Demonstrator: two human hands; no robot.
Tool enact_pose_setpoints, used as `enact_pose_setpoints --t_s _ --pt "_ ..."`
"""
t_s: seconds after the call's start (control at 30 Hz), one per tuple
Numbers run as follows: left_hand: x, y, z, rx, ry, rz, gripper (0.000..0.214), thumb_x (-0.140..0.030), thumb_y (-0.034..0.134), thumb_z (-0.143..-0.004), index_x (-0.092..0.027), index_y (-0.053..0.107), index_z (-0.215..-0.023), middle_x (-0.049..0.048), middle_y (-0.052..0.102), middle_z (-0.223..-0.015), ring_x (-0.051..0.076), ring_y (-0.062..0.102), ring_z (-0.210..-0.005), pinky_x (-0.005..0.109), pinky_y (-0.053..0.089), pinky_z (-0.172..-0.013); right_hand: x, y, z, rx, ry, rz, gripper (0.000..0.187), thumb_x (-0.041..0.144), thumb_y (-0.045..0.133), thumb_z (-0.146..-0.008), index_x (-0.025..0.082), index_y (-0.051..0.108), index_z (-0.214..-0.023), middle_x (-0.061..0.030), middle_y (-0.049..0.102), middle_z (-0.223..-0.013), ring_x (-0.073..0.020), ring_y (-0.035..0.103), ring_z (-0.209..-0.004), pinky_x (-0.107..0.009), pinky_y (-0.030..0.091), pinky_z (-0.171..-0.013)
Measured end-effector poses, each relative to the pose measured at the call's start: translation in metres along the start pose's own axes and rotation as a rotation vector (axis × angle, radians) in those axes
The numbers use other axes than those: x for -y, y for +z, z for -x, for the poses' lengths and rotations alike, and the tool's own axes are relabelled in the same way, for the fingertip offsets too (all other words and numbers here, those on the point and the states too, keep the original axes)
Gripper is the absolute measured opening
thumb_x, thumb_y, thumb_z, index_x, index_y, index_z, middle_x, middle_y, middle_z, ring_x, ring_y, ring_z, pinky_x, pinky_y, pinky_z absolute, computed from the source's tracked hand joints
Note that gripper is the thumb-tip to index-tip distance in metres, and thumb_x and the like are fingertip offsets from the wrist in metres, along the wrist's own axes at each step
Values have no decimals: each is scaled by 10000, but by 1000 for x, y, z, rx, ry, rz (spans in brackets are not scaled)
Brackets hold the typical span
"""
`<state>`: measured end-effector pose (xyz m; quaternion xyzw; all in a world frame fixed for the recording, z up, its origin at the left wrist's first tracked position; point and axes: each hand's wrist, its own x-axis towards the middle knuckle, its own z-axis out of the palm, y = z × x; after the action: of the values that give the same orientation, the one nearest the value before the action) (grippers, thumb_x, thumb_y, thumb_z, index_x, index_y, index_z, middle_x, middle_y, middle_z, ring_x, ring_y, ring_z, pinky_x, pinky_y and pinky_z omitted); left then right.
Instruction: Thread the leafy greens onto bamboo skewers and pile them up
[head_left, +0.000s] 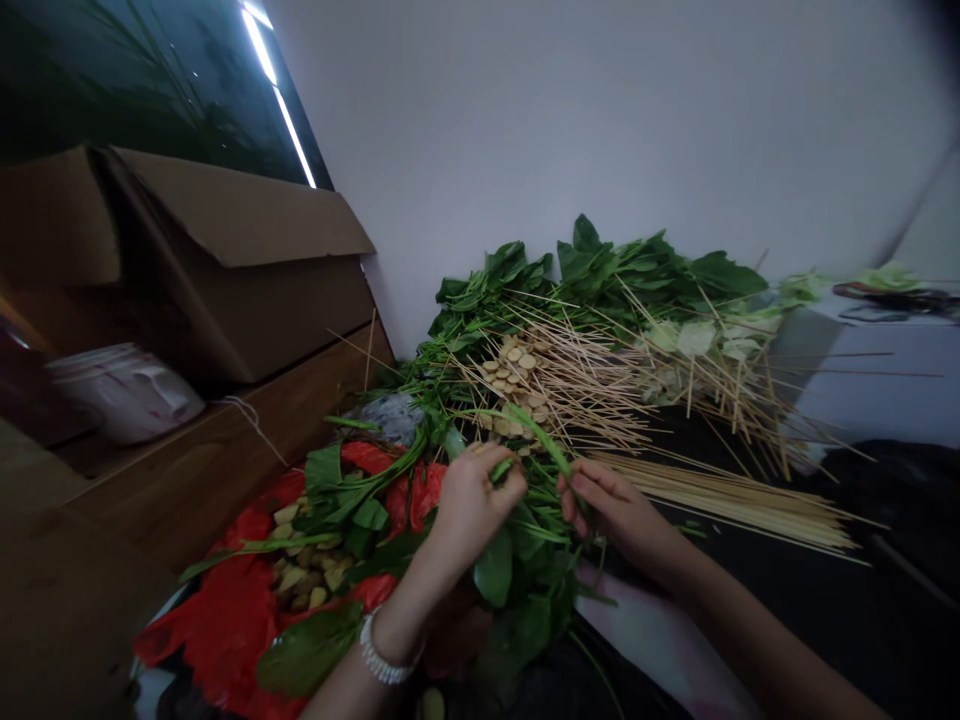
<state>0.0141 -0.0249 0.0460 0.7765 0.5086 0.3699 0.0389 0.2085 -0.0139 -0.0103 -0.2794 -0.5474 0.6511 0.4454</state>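
Note:
My left hand [476,500], with a beaded bracelet at the wrist, is closed on leafy greens whose bits show between the fingers. Just to its right, my right hand [619,510] pinches a thick green stem [541,435] that arches up and left toward the left hand. Loose leafy greens [521,570] lie beneath both hands. Beyond them sits a heap of bamboo skewers [592,385] with round pale slices [514,365] threaded on their ends. A bundle of bare skewers [739,500] lies to the right of my right hand.
A red plastic bag [232,625] with pale cut chunks [319,570] lies at left. Skewered greens [645,265] are piled against the wall, with pale leaf pieces [694,338] on skewers at right. An open cardboard box [277,300] and a white tub [127,390] stand on a wooden ledge [247,435].

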Motion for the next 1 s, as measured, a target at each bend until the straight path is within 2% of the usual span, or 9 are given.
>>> enact_pose_setpoints --t_s 0.1,0.17,0.27,0.37,0.47,0.6,0.77,0.87,1.0 --pt "19 -28 -6 -122 -57 -42 165 -187 483 -843 -188 614 -744 8 630 -742 164 557 -756 263 395 -696 4 -5 -1 -51 6 -97 261 443 616 -887 183 614 -872 28 611 -631 -58 497 -459 -179 333 -455" --pt "32 -47 -10 -207 -137 -52 196 -230 447 -882 -189 601 -769 -17 589 -694 143 529 -675 249 375 -641 6 -8 -1 -67 7 -134 270 447 645 -864 179 619 -859 29 604 -616 -55 485 -441 -176 322 -439" --pt "46 -64 -15 -303 -201 -40 220 -344 498 -907 -189 621 -812 -45 537 -637 119 487 -578 236 355 -581 7 -9 -1 -71 7 -146 272 439 661 -855 169 627 -862 25 602 -616 -52 480 -437 -172 318 -432" --pt "53 -63 -21 -277 -97 -40 233 -390 621 -853 -191 696 -950 -18 598 -716 134 543 -647 244 401 -643 6 -8 0 -51 11 -135 280 443 657 -858 164 628 -856 25 596 -603 -49 469 -428 -169 303 -421" --pt "57 -55 -26 -176 10 -100 268 -330 608 -869 -196 714 -1076 21 618 -785 162 579 -725 264 423 -687 7 -7 0 -29 26 -129 284 449 647 -864 167 622 -854 25 595 -597 -46 454 -415 -166 282 -405" --pt "66 -48 -27 -120 60 -154 234 -281 541 -903 -174 738 -974 36 603 -772 169 592 -726 268 430 -684 7 -8 -1 -30 18 -124 278 447 632 -875 169 622 -867 31 583 -596 -43 443 -416 -162 283 -402" --pt "78 -48 -25 -72 106 -271 221 -254 489 -900 -167 691 -919 50 585 -824 190 583 -767 291 435 -719 7 -10 0 -62 13 -84 293 451 608 -885 160 624 -857 39 555 -568 -38 413 -399 -167 277 -397" --pt "84 -49 -27 -102 68 -309 174 -232 479 -866 -172 642 -854 56 572 -845 201 569 -785 306 436 -742 7 -9 0 -63 34 -51 319 463 584 -895 149 631 -860 52 516 -526 -28 361 -367 -168 237 -378" --pt "95 -63 -32 -296 -97 -190 163 -210 435 -846 -196 585 -785 32 565 -801 196 554 -793 309 420 -762 9 -9 0 -66 39 -75 331 475 578 -892 149 625 -860 63 489 -514 -17 309 -345 -170 172 -360"
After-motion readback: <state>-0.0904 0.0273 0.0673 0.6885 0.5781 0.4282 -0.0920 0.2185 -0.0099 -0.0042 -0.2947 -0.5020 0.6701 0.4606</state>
